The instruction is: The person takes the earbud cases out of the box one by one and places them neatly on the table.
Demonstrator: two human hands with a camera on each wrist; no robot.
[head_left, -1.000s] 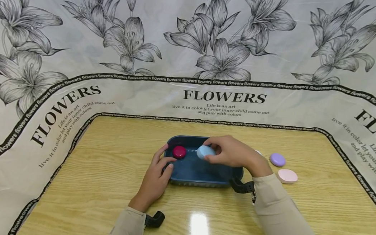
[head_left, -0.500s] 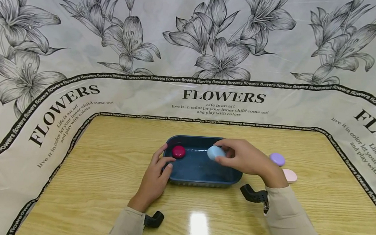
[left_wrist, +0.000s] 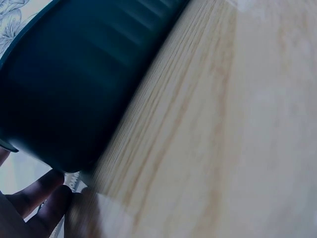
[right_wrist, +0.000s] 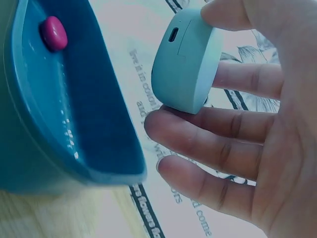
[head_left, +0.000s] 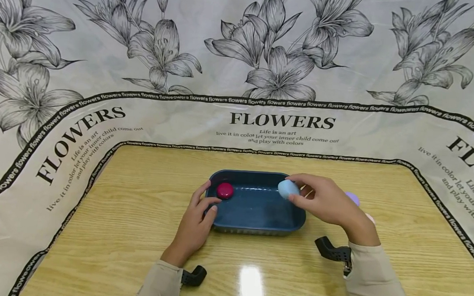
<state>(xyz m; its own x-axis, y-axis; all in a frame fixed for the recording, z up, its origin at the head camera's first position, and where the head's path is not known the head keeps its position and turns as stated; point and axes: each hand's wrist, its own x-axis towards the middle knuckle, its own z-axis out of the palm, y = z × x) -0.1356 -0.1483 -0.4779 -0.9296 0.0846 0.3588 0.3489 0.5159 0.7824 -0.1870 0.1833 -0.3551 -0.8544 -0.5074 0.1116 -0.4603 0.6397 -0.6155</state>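
Observation:
My right hand point(head_left: 325, 198) pinches a light blue earbud case point(head_left: 288, 189) between thumb and fingertips, above the right end of a dark blue rectangular bin point(head_left: 256, 228). A small charging port shows on the case point(right_wrist: 185, 62) in the right wrist view, where the other fingers spread loosely beneath it. Inside the bin, near its far left corner, lies a round, glossy dark red case point(head_left: 225, 190). Against the bin's left end rests my left hand point(head_left: 193, 222), its fingers spread along the rim and outer wall. Two of its fingertips touch the bin's corner in the left wrist view.
Right of the bin, partly behind the right hand and wrist, are a purple rounded object point(head_left: 353, 198) and a pale pink one point(head_left: 370, 217). They lie on a wooden table point(head_left: 127, 213). A flower-printed cloth point(head_left: 282, 78) rises around the back and sides.
My right hand has carried the light blue earbud case rightward from mid-bin to its right end. It now covers more of the purple and pink objects. The left hand has stayed at the bin.

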